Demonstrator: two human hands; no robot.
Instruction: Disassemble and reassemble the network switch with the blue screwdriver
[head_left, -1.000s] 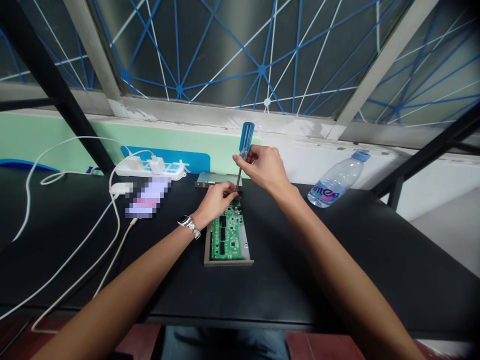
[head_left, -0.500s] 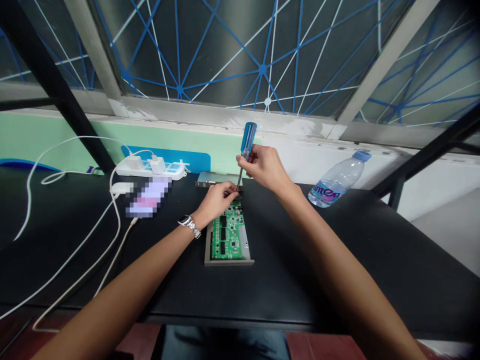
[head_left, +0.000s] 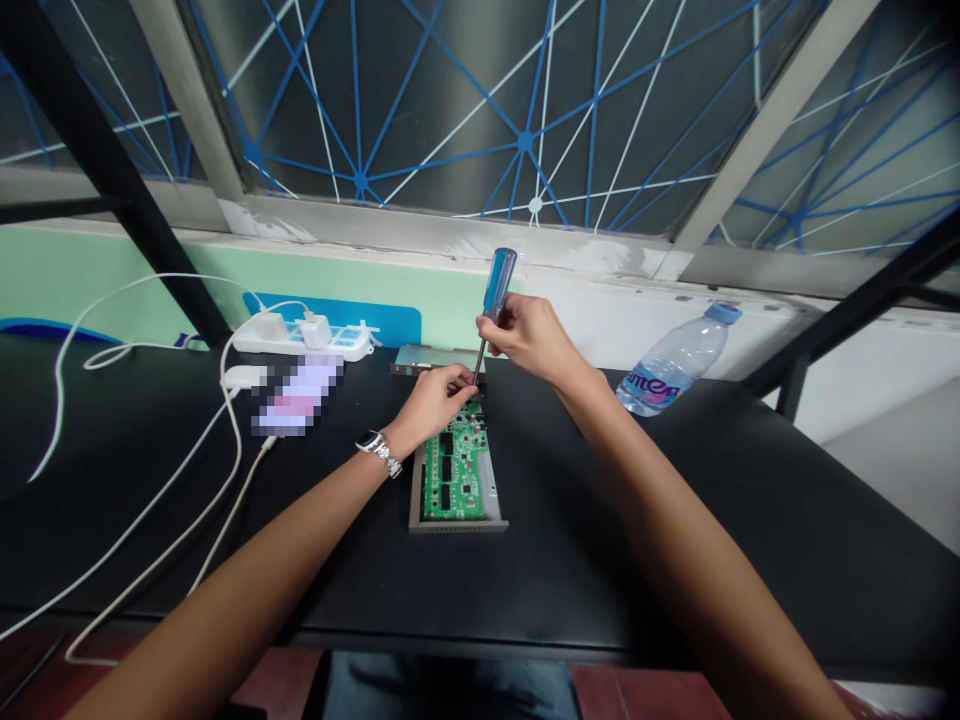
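Note:
My right hand [head_left: 529, 335] grips a screwdriver [head_left: 499, 282] with a clear blue handle, the thumb and fingers closed around the handle's lower part. Its metal shaft slants down to the far end of a green circuit board [head_left: 469, 480], which lies in an open grey metal casing [head_left: 457, 526]. My left hand [head_left: 431, 405], with a silver watch on the wrist, rests over the board's far left part. Its thumb and fingertips are pinched at the lower end of the shaft. They hide the screwdriver's tip and whatever it touches.
Behind the board lies a flat metal cover [head_left: 427, 358]. On the left are a white power strip [head_left: 300, 338] with plugs, a blurred-out phone [head_left: 300, 395] and loose white cables [head_left: 157, 500]. A water bottle [head_left: 679, 360] leans against the wall at right.
The screwdriver's handle and my right hand have shifted very slightly right and down, and the handle has turned a little. My left hand and the board stay in place.

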